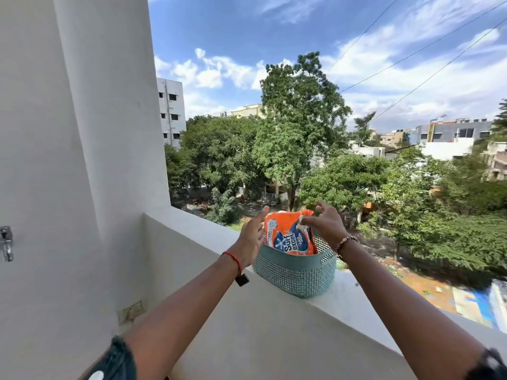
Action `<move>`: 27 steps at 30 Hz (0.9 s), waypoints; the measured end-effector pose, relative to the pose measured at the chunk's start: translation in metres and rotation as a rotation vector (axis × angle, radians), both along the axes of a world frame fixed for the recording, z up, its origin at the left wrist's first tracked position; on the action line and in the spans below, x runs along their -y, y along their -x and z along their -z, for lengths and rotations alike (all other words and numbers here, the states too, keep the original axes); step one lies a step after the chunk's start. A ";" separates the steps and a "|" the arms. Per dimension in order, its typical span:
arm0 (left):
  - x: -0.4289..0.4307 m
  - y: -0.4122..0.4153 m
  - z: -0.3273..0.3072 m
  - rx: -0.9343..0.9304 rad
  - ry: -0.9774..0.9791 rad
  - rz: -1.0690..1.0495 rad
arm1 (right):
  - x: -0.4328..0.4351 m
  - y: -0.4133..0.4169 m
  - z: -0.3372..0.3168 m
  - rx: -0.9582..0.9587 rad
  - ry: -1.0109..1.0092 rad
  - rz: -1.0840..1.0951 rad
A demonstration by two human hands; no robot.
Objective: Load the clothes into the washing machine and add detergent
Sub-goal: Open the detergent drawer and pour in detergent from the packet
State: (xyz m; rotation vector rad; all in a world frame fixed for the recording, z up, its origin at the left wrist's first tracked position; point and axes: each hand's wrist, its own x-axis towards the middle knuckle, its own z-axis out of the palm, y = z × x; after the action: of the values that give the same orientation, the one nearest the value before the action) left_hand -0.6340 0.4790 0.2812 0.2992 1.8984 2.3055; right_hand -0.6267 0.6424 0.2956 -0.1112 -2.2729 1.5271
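Orange detergent packet (289,235) stands upright in a teal perforated basket (295,272), its upper half rising above the rim and its long axis near vertical, leaning slightly away from the person. The basket sits on the top of a white balcony parapet (192,229), close to the outer edge, with a drop to trees and street beyond. Both hands are extended to the packet from opposite sides. The left hand (251,238) is flat and spread, palm facing the packet's left edge, just beside it; contact cannot be confirmed. The right hand (323,224) is nearer the top corner: thumb and forefinger appear to pinch the upper right corner, the remaining fingers splayed above. The packet therefore lies between the two grips, directly ahead, and the right hand has the better purchase. Judgement: this is the detergent-fetching step; neither the clothes nor the washing machine are in view. The lift should follow the packet's long axis, straight up out of the basket. Risk noted: a sideways pull could shift the basket toward the outer edge.
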 end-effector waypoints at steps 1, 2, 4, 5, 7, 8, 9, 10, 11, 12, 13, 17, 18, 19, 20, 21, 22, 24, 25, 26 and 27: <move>-0.002 0.007 -0.001 0.010 0.005 -0.007 | -0.001 0.009 -0.001 0.027 -0.038 -0.011; -0.003 0.013 -0.001 0.024 0.009 -0.010 | -0.002 0.018 -0.001 0.057 -0.056 -0.029; -0.006 0.022 -0.003 0.047 0.015 -0.013 | -0.004 0.033 0.001 0.117 -0.070 -0.077; -0.008 0.024 -0.004 0.056 0.023 -0.013 | -0.005 0.041 0.004 0.139 -0.084 -0.083; -0.011 0.028 -0.006 0.076 0.051 -0.011 | -0.009 0.055 0.009 0.141 -0.144 -0.039; -0.012 0.029 -0.007 0.076 0.064 -0.006 | -0.011 0.061 0.012 0.128 -0.170 -0.012; -0.015 0.031 -0.008 0.071 0.076 -0.008 | -0.013 0.066 0.014 0.110 -0.184 0.011; -0.018 0.033 -0.008 0.066 0.089 -0.008 | -0.014 0.069 0.015 0.102 -0.192 0.022; -0.019 0.034 -0.009 0.073 0.098 -0.007 | -0.015 0.069 0.016 0.094 -0.195 0.024; -0.019 0.038 -0.008 0.077 0.099 0.005 | -0.015 0.069 0.018 0.087 -0.184 0.029; -0.020 0.043 -0.006 0.080 0.107 0.015 | -0.015 0.068 0.018 0.067 -0.159 0.025; -0.022 0.062 0.004 0.100 0.203 -0.057 | -0.018 0.062 0.022 -0.032 -0.098 0.024; -0.023 0.062 0.004 0.091 0.234 -0.075 | -0.020 0.060 0.022 -0.050 -0.078 0.038; -0.023 0.062 0.004 0.087 0.258 -0.087 | -0.020 0.058 0.022 -0.077 -0.060 0.049; -0.023 0.060 0.004 0.066 0.276 -0.100 | -0.020 0.055 0.021 -0.100 -0.050 0.055; -0.021 0.056 0.002 0.043 0.294 -0.101 | -0.018 0.052 0.018 -0.122 -0.040 0.053; -0.019 0.055 0.001 0.017 0.312 -0.110 | -0.016 0.048 0.014 -0.144 -0.034 0.047; -0.012 0.049 -0.005 -0.027 0.312 -0.108 | -0.010 0.039 0.003 -0.189 -0.017 0.024; -0.007 0.047 -0.009 -0.053 0.300 -0.105 | -0.006 0.033 -0.004 -0.221 -0.012 0.020; -0.002 0.045 -0.013 -0.089 0.288 -0.117 | -0.003 0.028 -0.011 -0.260 -0.009 0.023; 0.003 0.038 -0.021 -0.123 0.274 -0.123 | 0.001 0.022 -0.020 -0.302 -0.011 0.028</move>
State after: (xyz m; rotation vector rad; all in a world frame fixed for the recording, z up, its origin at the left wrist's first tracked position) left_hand -0.6721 0.4755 0.3026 0.3057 2.3211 2.1035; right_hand -0.6483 0.6413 0.3153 0.0862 -2.0323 1.4103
